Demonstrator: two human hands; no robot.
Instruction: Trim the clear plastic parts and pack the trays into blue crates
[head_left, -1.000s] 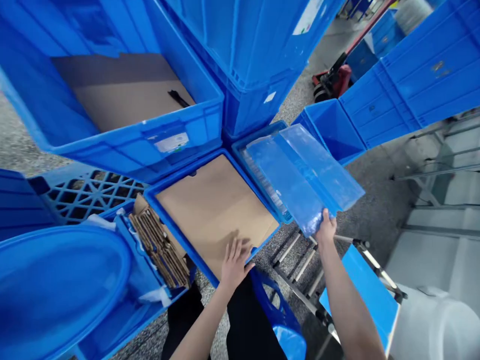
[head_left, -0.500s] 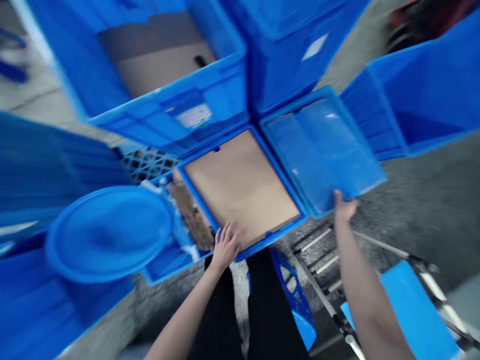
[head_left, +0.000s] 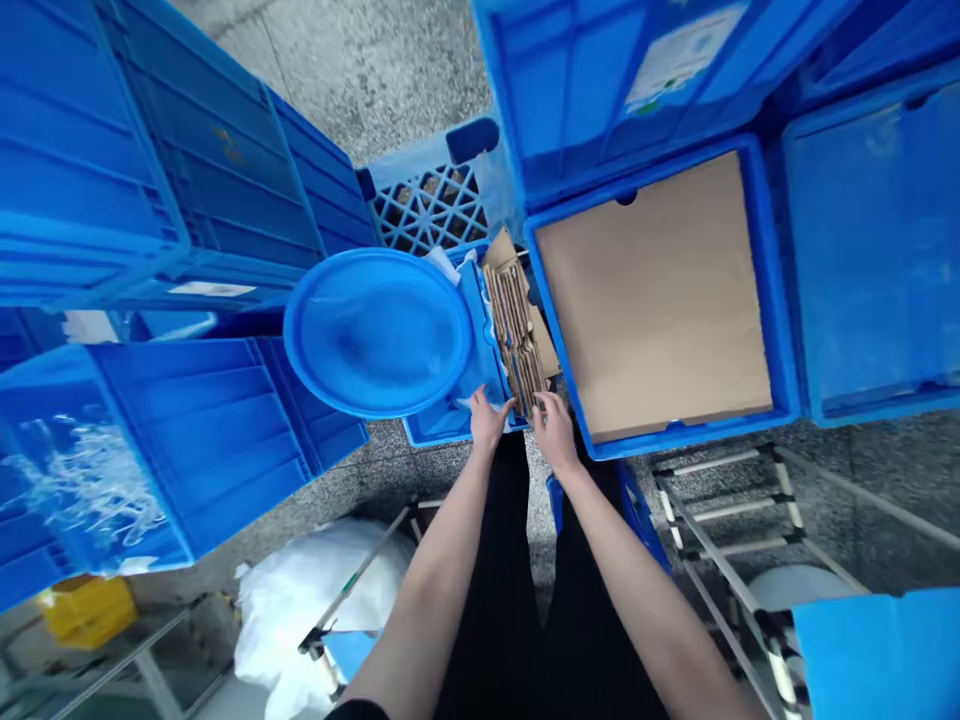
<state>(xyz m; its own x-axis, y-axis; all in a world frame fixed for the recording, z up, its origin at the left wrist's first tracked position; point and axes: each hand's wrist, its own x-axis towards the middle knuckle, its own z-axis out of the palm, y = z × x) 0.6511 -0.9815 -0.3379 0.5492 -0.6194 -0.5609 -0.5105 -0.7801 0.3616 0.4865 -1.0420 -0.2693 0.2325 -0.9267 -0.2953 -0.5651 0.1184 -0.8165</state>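
A row of brown cardboard pieces (head_left: 514,325) stands on edge in a shallow blue bin (head_left: 437,437) in front of me. My left hand (head_left: 489,418) is at the bin's near edge, thumb and fingers spread, with the thumb close to the cardboard. At the near right end of the row is my right hand (head_left: 553,428); its fingers are apart and bent toward the cardboard, and I cannot tell whether they press on it. To the left, a round blue basin (head_left: 379,335) overlaps the bin. A flat cardboard sheet (head_left: 660,310) lies in the blue crate (head_left: 787,370) on the right.
A lidded blue crate (head_left: 877,260) stands at far right. Tall blue crates (head_left: 225,170) rise at the left, one holding clear plastic strips (head_left: 97,480). A latticed crate (head_left: 431,210) sits behind the bin. Pipe frames (head_left: 720,540) and a white bag (head_left: 322,600) flank my legs.
My view has swung left. My right hand has left the lidded blue crate and my left hand the flat cardboard sheet; both are now at the row of cardboard pieces.
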